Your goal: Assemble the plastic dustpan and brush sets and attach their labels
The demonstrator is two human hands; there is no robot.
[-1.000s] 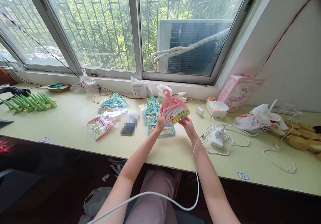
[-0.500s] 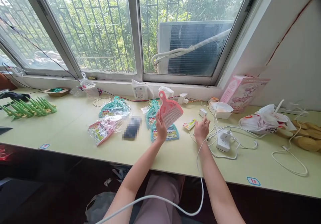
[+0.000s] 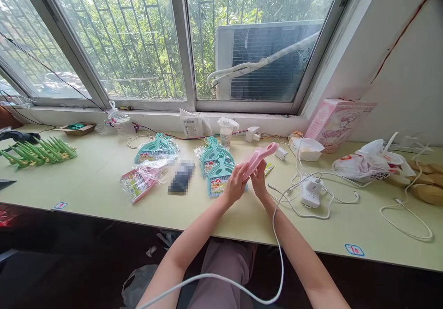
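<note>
Cup [image 3: 226,135] behind dustpans [image 3: 220,173] on table [image 3: 104,175]; power strip [image 3: 310,198] right, box [image 3: 341,125] behind it

Daylight enters through metal-framed sliding windows [image 3: 138,41], with bars and green foliage outside. A pale wall [image 3: 408,78] rises beyond the right end of the long, pale green table [image 3: 97,180]; the space below its near edge is dark.

left hand [image 3: 236,183] and right hand [image 3: 259,181] close together, forearms reaching forward.
</note>
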